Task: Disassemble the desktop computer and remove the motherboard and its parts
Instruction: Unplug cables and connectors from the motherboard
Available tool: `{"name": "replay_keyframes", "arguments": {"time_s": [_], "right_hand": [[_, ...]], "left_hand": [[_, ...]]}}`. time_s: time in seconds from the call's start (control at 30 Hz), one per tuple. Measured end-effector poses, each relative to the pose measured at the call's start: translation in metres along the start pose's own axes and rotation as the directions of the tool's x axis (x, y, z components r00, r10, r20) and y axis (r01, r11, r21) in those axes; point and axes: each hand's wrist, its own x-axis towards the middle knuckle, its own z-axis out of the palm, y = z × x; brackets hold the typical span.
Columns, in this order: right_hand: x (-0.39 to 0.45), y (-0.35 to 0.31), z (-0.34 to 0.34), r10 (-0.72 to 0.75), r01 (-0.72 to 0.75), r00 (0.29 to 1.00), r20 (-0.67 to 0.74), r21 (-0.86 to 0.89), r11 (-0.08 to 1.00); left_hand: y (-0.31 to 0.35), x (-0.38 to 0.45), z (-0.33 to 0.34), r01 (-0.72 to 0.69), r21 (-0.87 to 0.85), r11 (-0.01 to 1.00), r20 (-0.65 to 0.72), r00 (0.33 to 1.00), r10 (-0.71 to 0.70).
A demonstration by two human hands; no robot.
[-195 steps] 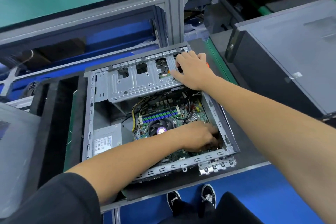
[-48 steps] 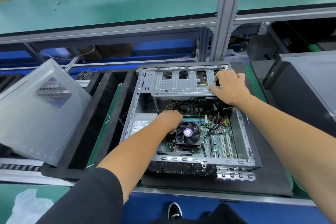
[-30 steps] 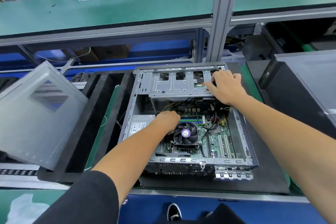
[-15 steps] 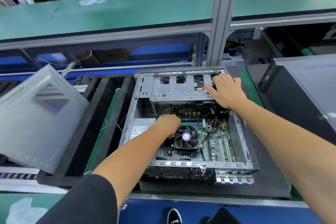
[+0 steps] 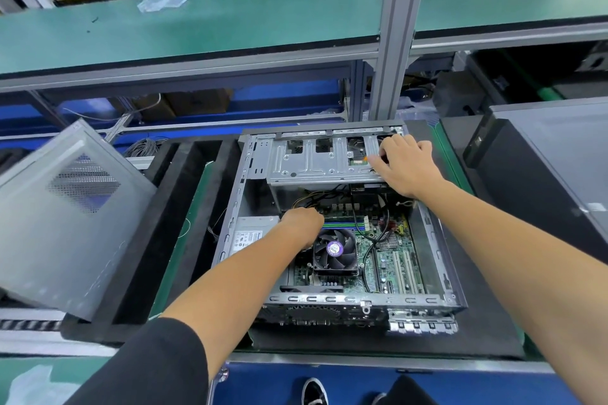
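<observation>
Grey perforated side panel (image 5: 65,214) already off. I'm bracing right hand (image 5: 403,166) flat on silver drive cage (image 5: 316,163); left hand (image 5: 301,223) reaching at cables, grip hidden. Green motherboard (image 5: 391,260) still seated.

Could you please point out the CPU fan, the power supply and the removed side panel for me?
CPU fan (image 5: 335,248): head view, on its purple hub sticker.
Power supply (image 5: 251,233): head view, on its white label.
Side panel (image 5: 62,227): head view, on bare metal below its perforated vent.
</observation>
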Motion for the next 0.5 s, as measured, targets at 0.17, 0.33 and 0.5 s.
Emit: {"name": "replay_keyframes", "arguments": {"time_s": [0.17, 0.33, 0.5], "right_hand": [[-0.0017, -0.0018, -0.0025, -0.006, 0.006, 1.0, 0.002, -0.002, 1.0], [-0.0025, -0.0022, -0.0038, -0.004, 0.004, 1.0, 0.01, 0.009, 1.0], [-0.0031, -0.0035, -0.0068, -0.001, 0.001, 1.0, 0.024, 0.009, 1.0]], "left_hand": [[0.0026, -0.0035, 0.0002, 0.027, 0.004, 1.0, -0.003, 1.0, -0.027], [0.0017, -0.0016, -0.001, 0.025, 0.008, 1.0, 0.002, 1.0, -0.025], [0.0017, -0.0015, -0.0002, 0.007, 0.018, 1.0, 0.004, 1.0, -0.008]]}}
